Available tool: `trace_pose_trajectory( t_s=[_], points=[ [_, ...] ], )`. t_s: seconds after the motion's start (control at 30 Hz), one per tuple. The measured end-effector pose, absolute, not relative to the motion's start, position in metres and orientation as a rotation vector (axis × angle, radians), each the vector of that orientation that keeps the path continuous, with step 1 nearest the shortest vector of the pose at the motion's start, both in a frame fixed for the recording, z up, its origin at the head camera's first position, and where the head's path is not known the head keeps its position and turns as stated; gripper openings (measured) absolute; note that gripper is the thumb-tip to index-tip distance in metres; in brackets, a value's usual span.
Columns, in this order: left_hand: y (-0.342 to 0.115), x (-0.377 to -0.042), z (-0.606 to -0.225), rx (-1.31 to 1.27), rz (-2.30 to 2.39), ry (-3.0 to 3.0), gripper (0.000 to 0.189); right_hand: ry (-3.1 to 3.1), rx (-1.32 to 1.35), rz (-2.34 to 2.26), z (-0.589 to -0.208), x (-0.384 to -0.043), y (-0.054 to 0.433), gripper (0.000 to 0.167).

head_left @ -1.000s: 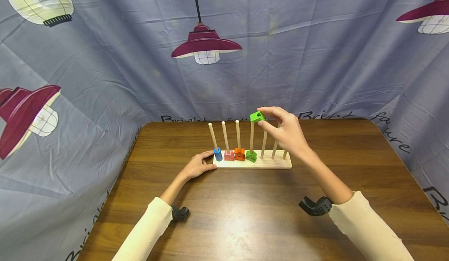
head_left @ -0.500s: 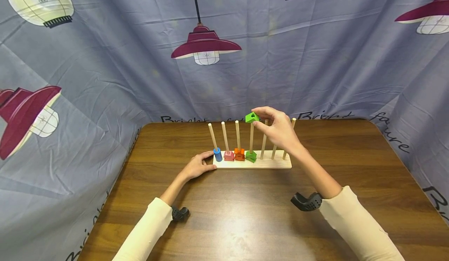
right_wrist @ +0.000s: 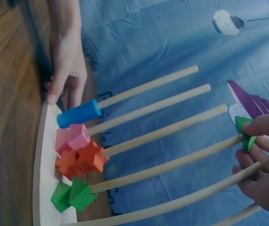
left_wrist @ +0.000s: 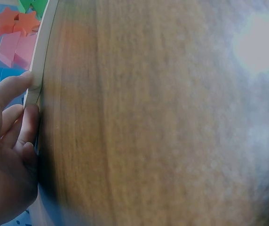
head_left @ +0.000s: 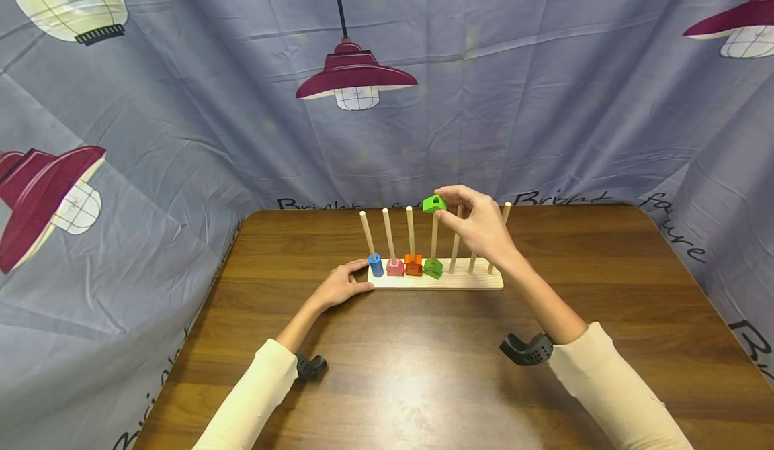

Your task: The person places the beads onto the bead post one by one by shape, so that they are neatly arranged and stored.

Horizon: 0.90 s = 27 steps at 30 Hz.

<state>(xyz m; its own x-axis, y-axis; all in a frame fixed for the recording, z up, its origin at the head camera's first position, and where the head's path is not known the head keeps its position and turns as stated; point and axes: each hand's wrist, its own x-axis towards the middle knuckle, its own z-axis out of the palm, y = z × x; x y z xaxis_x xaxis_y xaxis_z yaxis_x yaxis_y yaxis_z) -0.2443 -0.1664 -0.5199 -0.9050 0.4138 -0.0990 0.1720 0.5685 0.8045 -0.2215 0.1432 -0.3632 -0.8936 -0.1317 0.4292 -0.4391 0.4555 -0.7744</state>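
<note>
A wooden peg board [head_left: 465,284] stands on the table with a row of several upright pegs. From the left, its pegs bear blue cylinder pieces [right_wrist: 79,114], pink trapezoid blocks [head_left: 396,268], orange star blocks [right_wrist: 81,158] and green triangular blocks [head_left: 433,269] at the base. My left hand [head_left: 338,285] holds the board's left end between thumb and fingers. My right hand [head_left: 480,221] pinches another green triangular block [head_left: 434,203] by its edge, at the top of the fourth peg [right_wrist: 172,163]. In the right wrist view the peg's tip meets this block.
The pegs to the right of the green blocks are bare, and one peg [head_left: 455,248] stands just below my right hand. The brown wooden table [head_left: 393,369] spreads in front. A grey-blue curtain [head_left: 375,148] with printed lamps hangs behind the table's far edge.
My right hand has moved slightly left with the green triangular block, bringing it over the fourth peg; over the last half second it barely moves. The left hand stays where it was.
</note>
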Motion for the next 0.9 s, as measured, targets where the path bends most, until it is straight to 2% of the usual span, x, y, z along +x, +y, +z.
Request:
trace_pose_trajectory(
  t_s=[0.47,0.9],
  points=[
    [-0.167,-0.245,-0.521,0.490,1.242,2.526,0.066,-2.516,0.406,1.357,-0.361,-0.219,0.142,0.032],
    [-0.168,-0.244,-0.520,0.485,1.245,2.526,0.067,-2.238,0.359,1.602,-0.382,-0.218,0.136,0.029]
  ],
)
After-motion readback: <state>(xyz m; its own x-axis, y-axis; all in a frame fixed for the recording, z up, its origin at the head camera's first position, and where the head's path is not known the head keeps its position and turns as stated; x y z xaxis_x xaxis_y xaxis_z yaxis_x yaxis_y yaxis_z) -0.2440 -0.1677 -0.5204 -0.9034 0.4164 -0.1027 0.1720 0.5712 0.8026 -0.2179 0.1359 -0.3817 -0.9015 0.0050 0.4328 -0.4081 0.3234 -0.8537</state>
